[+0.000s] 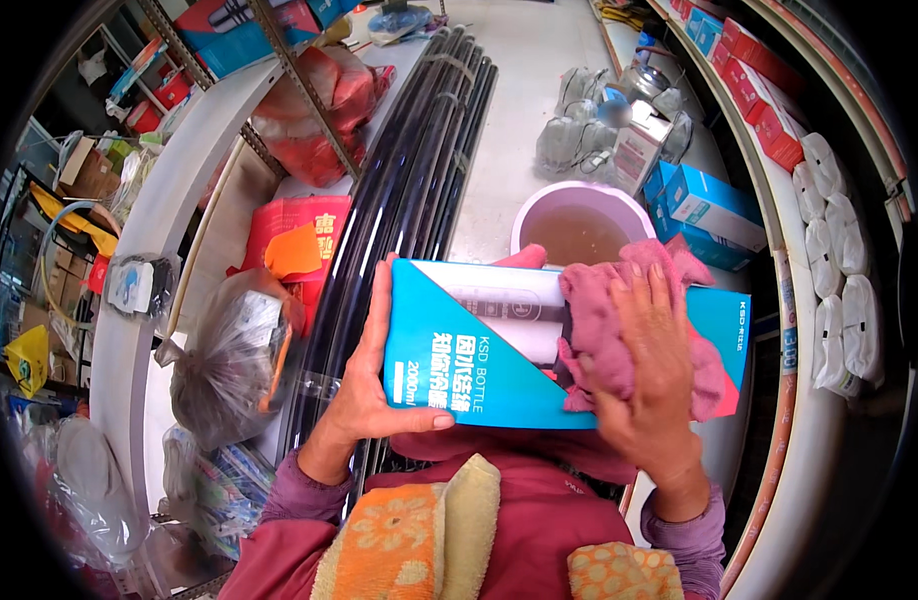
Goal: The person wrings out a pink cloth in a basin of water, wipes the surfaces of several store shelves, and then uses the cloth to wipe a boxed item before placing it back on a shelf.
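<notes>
A blue and white bottle box [479,385] with a printed picture of a bottle lies across the front of me at chest height. My left hand [364,385] grips its left end, thumb along the near edge and fingers around the far side. Over the right half of the box, my right hand [644,360] presses a crumpled pink cloth [594,310] against the printed face. Part of the cloth hangs past the far edge, and some bunches out beside my palm. Just beyond the box stands a round basin [529,215] of murky brownish water.
Long dark glossy tubes [404,200] lie bundled left of the basin. Blue boxes [714,205] and plastic-wrapped goods [579,130] sit to the far right. A shelf of red boxes [769,110] runs along the right side. At left are a tied plastic bag [224,365] and a metal shelf post [304,85].
</notes>
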Available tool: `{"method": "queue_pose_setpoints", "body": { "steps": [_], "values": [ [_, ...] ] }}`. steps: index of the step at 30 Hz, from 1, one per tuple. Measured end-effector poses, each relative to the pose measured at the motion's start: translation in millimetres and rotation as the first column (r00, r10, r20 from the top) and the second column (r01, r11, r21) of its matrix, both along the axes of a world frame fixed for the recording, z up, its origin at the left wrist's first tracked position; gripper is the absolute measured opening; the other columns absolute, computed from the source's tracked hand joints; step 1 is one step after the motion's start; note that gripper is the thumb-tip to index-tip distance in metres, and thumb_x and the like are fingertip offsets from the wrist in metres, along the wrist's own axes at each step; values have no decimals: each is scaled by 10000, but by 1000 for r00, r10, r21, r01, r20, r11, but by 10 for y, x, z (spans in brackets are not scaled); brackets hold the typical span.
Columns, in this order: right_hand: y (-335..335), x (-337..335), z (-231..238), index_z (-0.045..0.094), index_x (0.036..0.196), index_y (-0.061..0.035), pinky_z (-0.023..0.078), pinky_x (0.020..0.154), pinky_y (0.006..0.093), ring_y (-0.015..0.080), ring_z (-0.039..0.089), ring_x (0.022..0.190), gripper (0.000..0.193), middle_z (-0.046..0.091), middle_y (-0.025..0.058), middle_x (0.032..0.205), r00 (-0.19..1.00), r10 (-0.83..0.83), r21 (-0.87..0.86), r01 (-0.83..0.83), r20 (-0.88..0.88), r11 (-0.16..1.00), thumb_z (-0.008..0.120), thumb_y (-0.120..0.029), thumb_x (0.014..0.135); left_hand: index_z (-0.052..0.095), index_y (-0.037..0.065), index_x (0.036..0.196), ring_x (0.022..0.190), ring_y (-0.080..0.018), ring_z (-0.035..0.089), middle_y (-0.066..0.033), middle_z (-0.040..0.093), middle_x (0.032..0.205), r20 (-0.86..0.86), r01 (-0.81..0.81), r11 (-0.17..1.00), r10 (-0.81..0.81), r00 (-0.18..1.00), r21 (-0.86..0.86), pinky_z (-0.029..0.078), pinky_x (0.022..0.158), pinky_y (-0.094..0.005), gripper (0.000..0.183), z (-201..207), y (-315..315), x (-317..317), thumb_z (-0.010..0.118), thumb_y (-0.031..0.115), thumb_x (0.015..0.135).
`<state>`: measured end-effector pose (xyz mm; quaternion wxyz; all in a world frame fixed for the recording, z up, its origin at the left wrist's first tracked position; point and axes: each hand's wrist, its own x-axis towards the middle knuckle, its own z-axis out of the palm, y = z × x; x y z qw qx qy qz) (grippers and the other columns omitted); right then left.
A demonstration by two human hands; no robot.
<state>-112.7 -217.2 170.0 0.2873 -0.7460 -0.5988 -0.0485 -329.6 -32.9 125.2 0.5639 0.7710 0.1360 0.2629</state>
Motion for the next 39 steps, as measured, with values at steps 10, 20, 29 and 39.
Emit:
{"method": "queue_pose_setpoints", "body": {
  "steps": [10, 20, 29, 39],
  "values": [
    [801, -845, -163, 511, 1194, 101, 194, 1087, 588, 430, 410, 1248, 591, 504, 282, 1233, 961, 276, 180, -269, -12, 946, 587, -228, 709, 43, 30, 1477, 1344, -258, 308, -143, 168, 1516, -191, -35, 890, 136, 972, 455, 292, 1090, -388, 1302, -151, 189, -49, 871, 394, 540],
    [-480, 335, -152, 512, 1276, -79, 187, 1081, 591, 319, 361, 1324, 668, 465, 171, 1349, 970, -230, 38, 227, 81, 973, 699, -200, 646, 90, 4, 1472, 1180, -230, 466, -150, 315, 1405, -60, -190, 969, 182, 981, -157, 438, 954, -338, 1335, -36, -75, 80, 876, 328, 443],
    [-1240, 948, -378, 600, 1148, -10, 503, 598, 268, 139, 639, 713, 358, 679, 109, 942, 578, -383, 254, 734, -721, 630, 642, -164, 828, 110, 6, 1473, 1148, -232, 491, -145, 348, 1377, 31, -158, 980, 163, 986, -117, 453, 935, -336, 1272, -32, -85, 160, 829, 283, 461],
    [-1022, 516, 229, 454, 1306, 24, 390, 994, 358, 245, 524, 1152, 446, 545, 149, 1229, 437, 544, 698, 443, -716, 563, 444, -255, 958, 112, 23, 1477, 1203, -243, 458, -135, 287, 1438, -16, -153, 956, 154, 988, -249, 433, 969, -349, 1271, -9, -68, 165, 839, 194, 449]
  ]
}}
